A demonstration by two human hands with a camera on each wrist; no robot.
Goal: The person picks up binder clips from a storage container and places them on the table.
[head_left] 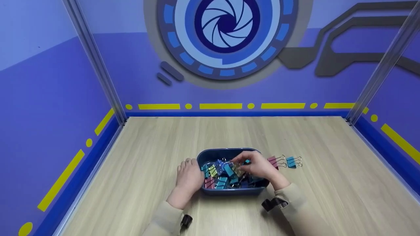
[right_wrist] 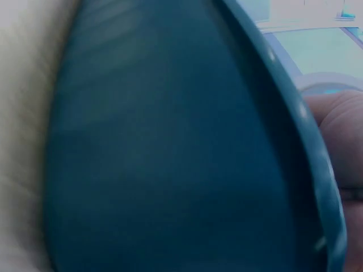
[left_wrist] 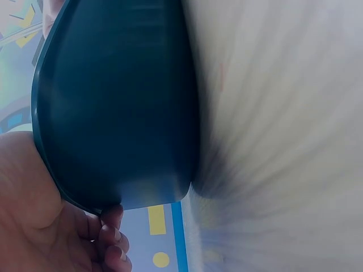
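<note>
A dark blue plastic bin [head_left: 229,192] on the table holds many coloured binder clips, among them teal [head_left: 221,183], yellow-green [head_left: 213,170] and red ones. My left hand [head_left: 190,175] grips the bin's left end; in the left wrist view its fingers [left_wrist: 116,235] curl at the rim's corner. My right hand [head_left: 254,165] reaches over the right rim, thumb and forefinger lowered among the clips. Whether they pinch a clip is unclear. In the right wrist view, the bin's wall [right_wrist: 170,147] hides most of this hand.
Right of the bin, a pink-red binder clip [head_left: 273,162] and a teal binder clip [head_left: 291,162] lie side by side on the wooden table [head_left: 157,141]. Blue printed panels [head_left: 131,75] enclose the table at the back and sides.
</note>
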